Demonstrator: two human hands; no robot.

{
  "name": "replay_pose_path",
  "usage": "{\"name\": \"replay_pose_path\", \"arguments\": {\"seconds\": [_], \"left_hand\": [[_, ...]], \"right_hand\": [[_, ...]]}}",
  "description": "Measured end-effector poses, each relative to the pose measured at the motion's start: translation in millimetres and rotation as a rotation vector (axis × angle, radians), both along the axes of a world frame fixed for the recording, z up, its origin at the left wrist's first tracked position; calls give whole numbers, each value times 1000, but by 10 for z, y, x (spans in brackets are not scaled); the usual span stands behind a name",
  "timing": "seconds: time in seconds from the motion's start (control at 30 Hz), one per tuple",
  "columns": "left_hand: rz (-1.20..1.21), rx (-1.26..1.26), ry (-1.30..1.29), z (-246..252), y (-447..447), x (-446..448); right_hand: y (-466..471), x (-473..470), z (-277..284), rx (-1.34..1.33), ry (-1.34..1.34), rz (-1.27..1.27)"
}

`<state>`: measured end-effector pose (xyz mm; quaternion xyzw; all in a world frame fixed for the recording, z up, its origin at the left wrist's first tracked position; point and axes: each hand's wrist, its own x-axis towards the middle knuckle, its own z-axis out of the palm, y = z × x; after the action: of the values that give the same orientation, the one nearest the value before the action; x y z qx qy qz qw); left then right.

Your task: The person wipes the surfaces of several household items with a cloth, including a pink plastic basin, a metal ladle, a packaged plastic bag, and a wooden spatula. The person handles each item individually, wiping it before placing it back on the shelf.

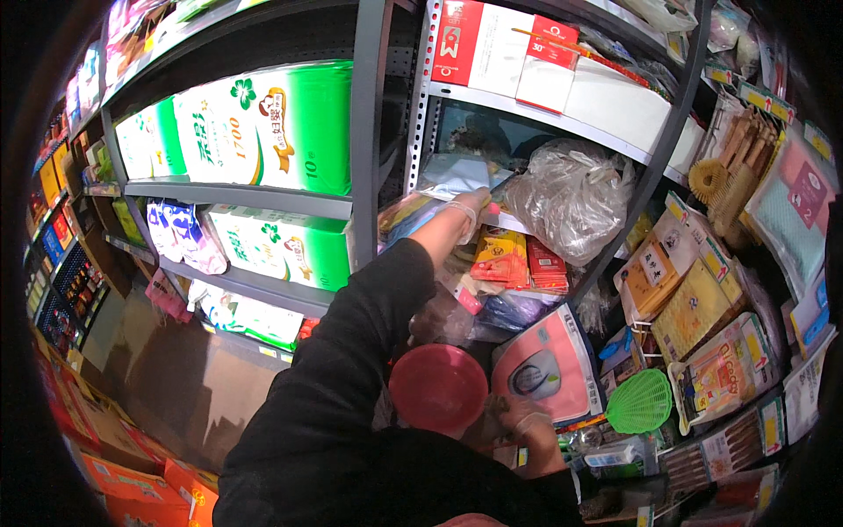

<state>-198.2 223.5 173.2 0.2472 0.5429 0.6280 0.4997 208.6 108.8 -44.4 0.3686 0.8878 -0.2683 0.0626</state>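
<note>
My left hand (466,209), in a clear plastic glove, reaches into the middle shelf bay. Its fingers are at the edge of a pale blue plastic-wrapped packet (464,174); whether they grip it is not clear. Lower down, my right hand (529,425), also gloved, holds the lower corner of a pink toilet seat cushion pack (553,369), which is tilted. A round red plastic basin (438,387) lies left of this pack. Beside my left hand sits a bulky clear plastic bag (570,197). Yellow and red packets (499,257) are stacked below the hand.
Green-and-white tissue packs (263,128) fill the shelves at left, beyond a dark upright post (370,132). White and red boxes (487,46) line the shelf above. Brushes (737,171), sponge packs and a green plastic scoop (639,400) crowd the right. Orange cartons (132,484) stand lower left.
</note>
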Motion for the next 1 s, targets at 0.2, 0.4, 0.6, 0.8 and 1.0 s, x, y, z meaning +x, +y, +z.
{"name": "replay_pose_path", "arguments": {"seconds": [0.2, 0.4, 0.6, 0.8, 1.0], "left_hand": [[132, 39, 122, -76, 187, -101], [140, 105, -73, 20, -176, -42], [114, 127, -50, 90, -602, -46], [20, 284, -136, 102, -1119, 189], [-19, 348, -213, -8, -1740, 652]], "right_hand": [[-125, -177, 393, -50, -174, -59], [-249, -262, 731, -70, -171, -39], [-270, -304, 731, -61, -155, -49], [-342, -240, 870, 2, -105, 45], [-399, -338, 1057, -32, -145, 61]]}}
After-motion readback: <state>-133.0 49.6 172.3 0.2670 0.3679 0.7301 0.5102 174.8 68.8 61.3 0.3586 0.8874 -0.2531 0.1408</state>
